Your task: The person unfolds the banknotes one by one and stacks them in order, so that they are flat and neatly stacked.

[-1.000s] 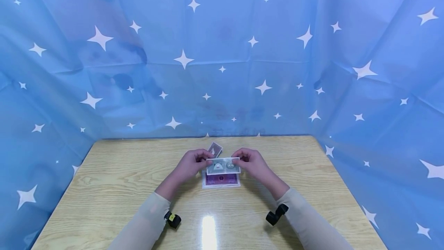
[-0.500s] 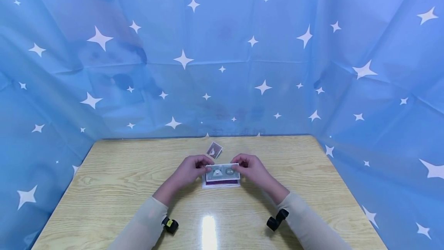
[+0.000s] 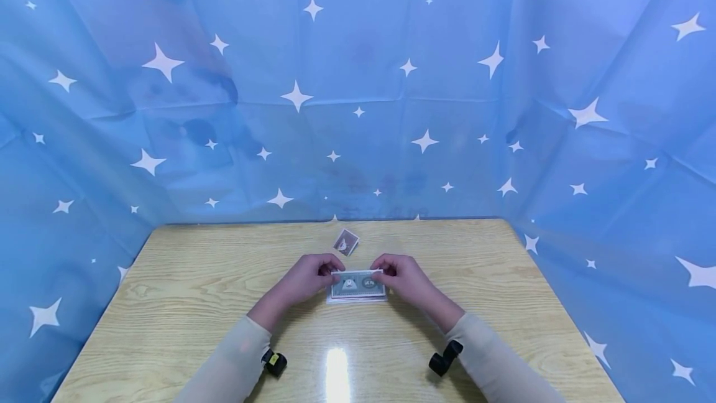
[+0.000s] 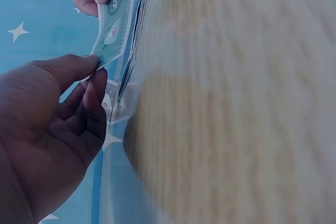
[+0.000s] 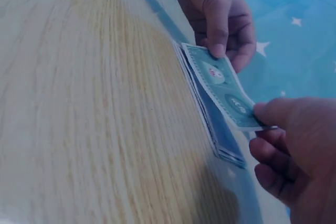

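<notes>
A green play-money banknote (image 3: 359, 285) with a white border is stretched between both hands. My left hand (image 3: 311, 275) pinches its left end between thumb and fingers, and my right hand (image 3: 405, 275) pinches the right end the same way. Below it lies a stack of banknotes (image 5: 212, 129) on the table; the held note covers most of that stack in the head view. In the right wrist view a gap shows between the held note and the stack at the right end. Farther back, a small brown card (image 3: 346, 242) with a white figure lies at a slant.
The wooden table (image 3: 212, 278) ends at a blue curtain with white stars (image 3: 358, 160) behind it. Black wrist cameras sit on both sleeves. A bright light reflection shows on the table's near part.
Both hands have come down and nearer with the green banknote. It now hides the purple note on top of the stack, which showed a second ago. The small card has stayed put.
</notes>
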The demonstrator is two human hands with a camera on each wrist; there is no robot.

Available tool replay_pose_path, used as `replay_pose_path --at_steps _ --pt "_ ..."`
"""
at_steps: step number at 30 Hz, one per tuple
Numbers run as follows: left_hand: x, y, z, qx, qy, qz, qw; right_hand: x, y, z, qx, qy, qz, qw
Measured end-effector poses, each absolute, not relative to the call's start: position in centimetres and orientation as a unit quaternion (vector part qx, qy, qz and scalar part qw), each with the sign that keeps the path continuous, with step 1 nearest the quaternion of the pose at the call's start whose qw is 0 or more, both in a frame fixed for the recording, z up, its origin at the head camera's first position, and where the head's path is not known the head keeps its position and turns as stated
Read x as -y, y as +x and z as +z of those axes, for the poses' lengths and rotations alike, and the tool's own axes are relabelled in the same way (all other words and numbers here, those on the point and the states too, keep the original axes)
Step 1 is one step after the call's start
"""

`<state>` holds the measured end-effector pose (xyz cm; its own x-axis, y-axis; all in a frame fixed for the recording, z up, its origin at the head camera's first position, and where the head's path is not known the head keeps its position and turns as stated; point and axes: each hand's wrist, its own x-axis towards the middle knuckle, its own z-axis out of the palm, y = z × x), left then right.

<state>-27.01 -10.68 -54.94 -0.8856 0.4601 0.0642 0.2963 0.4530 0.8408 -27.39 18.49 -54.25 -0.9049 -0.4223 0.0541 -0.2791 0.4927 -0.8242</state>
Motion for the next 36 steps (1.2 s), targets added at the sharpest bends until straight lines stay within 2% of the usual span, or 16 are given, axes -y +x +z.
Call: replay_pose_path --at_steps 7,22,36 --pt "10.6 -27.3 -54.9 -0.867 0.237 0.431 0.086 -18.4 -27.3 -54.5 -0.868 -0.214 -0.441 0.073" --pt "9.9 -27.9 -55.1 -0.899 0.256 0.346 0.077 -18.1 -27.5 -55.5 -0.906 -0.230 -0.355 0.024" --pt "9.9 -27.6 -54.7 -0.905 0.267 0.326 0.066 -18.2 -27.4 -55.6 -0.915 -0.224 -0.334 0.038"
